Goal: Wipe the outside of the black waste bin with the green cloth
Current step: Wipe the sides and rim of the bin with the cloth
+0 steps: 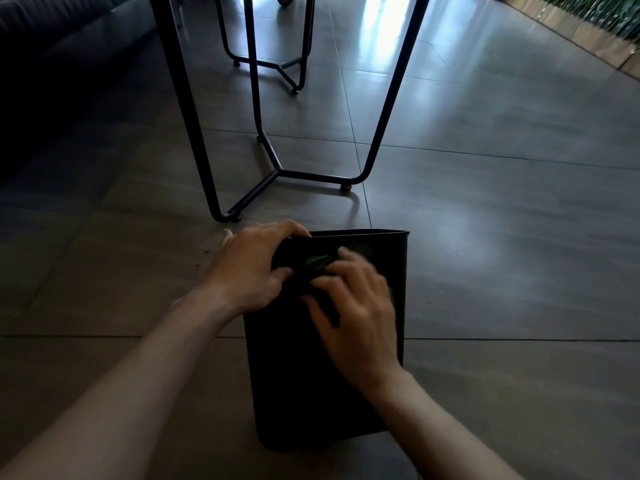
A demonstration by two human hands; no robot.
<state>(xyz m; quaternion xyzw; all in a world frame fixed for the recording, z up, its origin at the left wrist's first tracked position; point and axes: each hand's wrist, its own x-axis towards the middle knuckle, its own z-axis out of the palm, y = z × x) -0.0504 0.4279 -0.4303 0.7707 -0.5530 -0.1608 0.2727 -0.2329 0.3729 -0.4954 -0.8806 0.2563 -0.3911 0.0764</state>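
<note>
The black waste bin [298, 386] lies on its side on the floor, its open rim pointing away from me. My left hand [251, 268] grips the rim's left corner, fingers curled over the edge. My right hand [356, 306] presses on the bin's upper face with fingers spread and slightly blurred. The green cloth [317, 263] is bunched under those fingertips, and only a small dark green patch shows.
Black metal table legs [277, 168] stand on the grey tiled floor just beyond the bin. A second leg frame [280, 65] is farther back. A dark sofa [52, 46] fills the far left, and wooden planters with greenery [595, 32] line the far right.
</note>
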